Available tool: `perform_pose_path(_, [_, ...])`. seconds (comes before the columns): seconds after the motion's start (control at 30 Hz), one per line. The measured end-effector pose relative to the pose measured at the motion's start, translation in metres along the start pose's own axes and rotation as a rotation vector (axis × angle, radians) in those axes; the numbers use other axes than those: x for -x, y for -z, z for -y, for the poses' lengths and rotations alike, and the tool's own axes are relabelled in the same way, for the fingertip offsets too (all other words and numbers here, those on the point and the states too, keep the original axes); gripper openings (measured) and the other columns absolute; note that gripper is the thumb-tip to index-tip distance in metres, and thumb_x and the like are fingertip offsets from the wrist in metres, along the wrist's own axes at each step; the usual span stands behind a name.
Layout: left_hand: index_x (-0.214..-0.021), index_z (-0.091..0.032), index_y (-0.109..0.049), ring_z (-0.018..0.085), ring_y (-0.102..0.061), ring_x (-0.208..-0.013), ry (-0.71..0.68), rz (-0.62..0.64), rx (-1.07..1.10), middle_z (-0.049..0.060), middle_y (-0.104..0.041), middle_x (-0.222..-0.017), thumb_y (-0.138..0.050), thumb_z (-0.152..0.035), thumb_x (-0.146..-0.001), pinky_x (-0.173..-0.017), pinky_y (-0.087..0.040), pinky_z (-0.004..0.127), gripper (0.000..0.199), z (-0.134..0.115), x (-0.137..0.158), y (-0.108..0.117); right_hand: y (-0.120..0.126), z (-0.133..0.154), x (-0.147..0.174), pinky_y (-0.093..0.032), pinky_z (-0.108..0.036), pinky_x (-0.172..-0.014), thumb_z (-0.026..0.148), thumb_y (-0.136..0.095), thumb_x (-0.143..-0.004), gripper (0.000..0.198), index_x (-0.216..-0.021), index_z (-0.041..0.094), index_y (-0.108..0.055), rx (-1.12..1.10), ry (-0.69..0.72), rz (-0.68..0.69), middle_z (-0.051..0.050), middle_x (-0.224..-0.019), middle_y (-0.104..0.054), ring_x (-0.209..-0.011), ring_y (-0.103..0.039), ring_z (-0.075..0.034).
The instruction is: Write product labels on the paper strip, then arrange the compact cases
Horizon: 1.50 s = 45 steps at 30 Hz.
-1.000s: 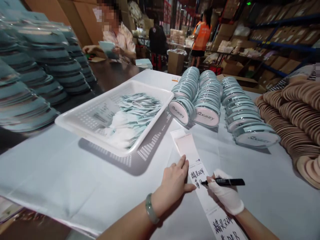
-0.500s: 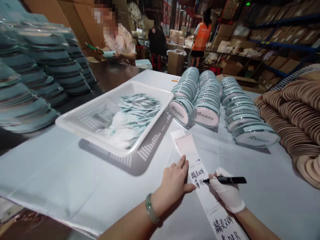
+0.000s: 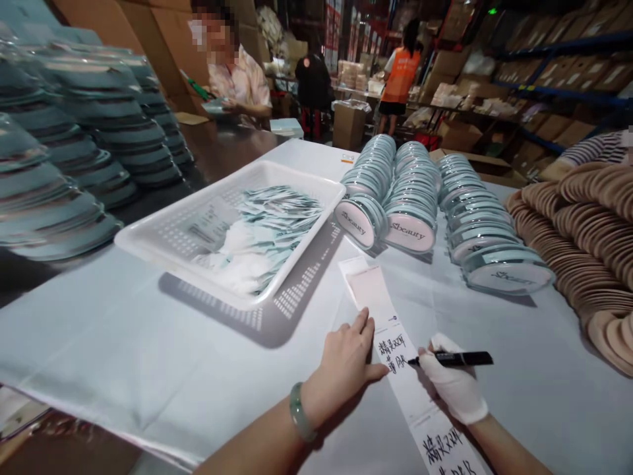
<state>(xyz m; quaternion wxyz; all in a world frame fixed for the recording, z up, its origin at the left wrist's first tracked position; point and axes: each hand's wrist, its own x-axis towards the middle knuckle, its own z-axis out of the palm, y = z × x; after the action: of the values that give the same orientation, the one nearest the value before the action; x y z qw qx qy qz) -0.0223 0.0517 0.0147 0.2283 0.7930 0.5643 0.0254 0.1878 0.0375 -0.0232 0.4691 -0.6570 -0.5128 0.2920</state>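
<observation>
A strip of white paper labels (image 3: pixel 412 394) runs over the table toward me, with black handwriting on two of its labels. My left hand (image 3: pixel 345 361), bare and with a green bangle at the wrist, lies with fingers apart on the strip's left edge. My right hand (image 3: pixel 453 384) wears a white glove with bare thumb and fingertips showing. It grips a black marker pen (image 3: pixel 457 358), whose tip is at the end of the second handwritten line on the upper label.
A white plastic basket (image 3: pixel 185 285) of small flat packets stands left. Rows of oval clear-lidded cases (image 3: pixel 409 227) stand beyond the strip. Tan round pads (image 3: pixel 586 251) are stacked at right, blue packages (image 3: pixel 119 125) at far left. A co-worker (image 3: pixel 242 82) handles something across the table.
The marker tip has moved slightly right, adding strokes to the second line of writing. My left hand stays in place. At the right edge, a striped sleeve shows more.
</observation>
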Motion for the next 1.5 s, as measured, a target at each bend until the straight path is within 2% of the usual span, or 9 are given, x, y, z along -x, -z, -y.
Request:
perform_pose_path(0.23, [-0.145, -0.019, -0.052, 0.033, -0.069, -0.11, 0.003, 0.001, 0.0, 0.011, -0.035, -0.166, -0.077, -0.054, -0.081, -0.083, -0.061, 0.044, 0.077, -0.001, 0.0, 0.001, 0.002, 0.013, -0.004, -0.04, -0.027, -0.048, 0.05, -0.077, -0.062, 0.045, -0.056, 0.024, -0.041, -0.032, -0.061, 0.0, 0.003, -0.053, -0.043, -0.05, -0.042, -0.013])
perform_pose_path(0.43, [-0.146, -0.018, -0.051, 0.034, -0.069, -0.112, -0.001, 0.009, -0.001, 0.01, -0.034, -0.167, -0.077, -0.054, -0.081, -0.086, -0.062, 0.045, 0.079, -0.002, 0.0, 0.001, 0.0, 0.021, -0.003, -0.045, -0.027, -0.052, 0.05, -0.078, -0.056, 0.041, -0.056, 0.023, -0.047, -0.074, -0.106, -0.032, 0.002, -0.054, -0.05, -0.052, -0.048, -0.014])
perform_pose_path(0.8, [-0.148, -0.017, -0.05, 0.034, -0.068, -0.112, -0.006, 0.003, -0.012, 0.011, -0.033, -0.167, -0.075, -0.056, -0.083, -0.085, -0.062, 0.045, 0.08, 0.0, -0.001, -0.003, 0.0, 0.024, 0.0, -0.036, -0.022, -0.042, 0.04, -0.078, -0.055, 0.046, -0.052, 0.023, -0.035, -0.118, -0.134, 0.01, 0.007, -0.048, -0.037, -0.045, -0.036, -0.008])
perform_pose_path(0.93, [-0.148, -0.015, -0.049, 0.035, -0.067, -0.113, -0.029, -0.012, -0.036, 0.012, -0.024, -0.17, -0.075, -0.056, -0.082, -0.083, -0.062, 0.045, 0.081, 0.002, -0.002, -0.006, 0.004, 0.015, -0.013, -0.043, -0.021, -0.044, 0.037, -0.083, -0.048, 0.043, -0.055, 0.022, -0.043, -0.332, -0.182, -0.114, 0.006, -0.054, -0.048, -0.05, -0.045, -0.009])
perform_pose_path(1.03, [-0.145, -0.013, -0.051, 0.034, -0.067, -0.11, -0.083, -0.032, -0.08, 0.012, -0.02, -0.171, -0.074, -0.055, -0.085, -0.08, -0.062, 0.045, 0.077, 0.002, 0.002, -0.007, 0.008, 0.012, -0.027, -0.036, -0.017, -0.036, 0.035, -0.084, -0.048, 0.045, -0.062, 0.021, -0.044, -0.53, -0.243, -0.245, 0.009, -0.058, -0.051, -0.042, -0.04, -0.004])
perform_pose_path(1.17, [-0.135, -0.015, -0.059, 0.032, -0.07, -0.1, -0.217, -0.033, -0.101, 0.013, -0.048, -0.158, -0.067, -0.057, -0.091, -0.074, -0.062, 0.043, 0.062, -0.006, 0.01, -0.014, 0.009, 0.01, -0.036, -0.025, -0.012, -0.031, 0.035, -0.088, -0.051, 0.05, -0.064, 0.02, -0.042, -0.631, -0.222, -0.298, 0.012, -0.051, -0.045, -0.036, -0.033, 0.0])
perform_pose_path(1.27, [-0.108, -0.021, -0.068, 0.026, -0.071, -0.087, -0.391, -0.029, -0.056, 0.005, -0.076, -0.116, -0.055, -0.05, -0.1, -0.071, -0.06, 0.039, 0.033, -0.011, 0.015, -0.022, 0.008, 0.007, -0.037, -0.023, -0.012, -0.03, 0.039, -0.089, -0.053, 0.053, -0.063, 0.021, -0.041, -0.636, -0.208, -0.262, 0.012, -0.045, -0.042, -0.033, -0.033, -0.001])
perform_pose_path(1.37, [-0.112, -0.022, -0.066, 0.022, -0.071, -0.083, -0.554, -0.168, -0.004, 0.003, -0.078, -0.095, -0.044, -0.033, -0.105, -0.072, -0.059, 0.035, 0.026, -0.01, 0.015, -0.03, 0.006, 0.006, -0.036, -0.021, -0.013, -0.028, 0.039, -0.089, -0.05, 0.051, -0.066, 0.022, -0.043, -0.656, -0.232, -0.277, 0.012, -0.043, -0.044, -0.031, -0.033, -0.002])
perform_pose_path(1.5, [-0.135, -0.016, -0.057, 0.024, -0.071, -0.094, -0.534, -0.449, -0.049, 0.014, -0.068, -0.136, -0.044, -0.029, -0.104, -0.071, -0.061, 0.036, 0.036, -0.004, 0.012, -0.035, 0.004, 0.007, -0.039, -0.024, -0.012, -0.03, 0.033, -0.087, -0.045, 0.048, -0.066, 0.022, -0.045, -0.716, -0.244, -0.345, 0.012, -0.048, -0.047, -0.035, -0.035, -0.001])
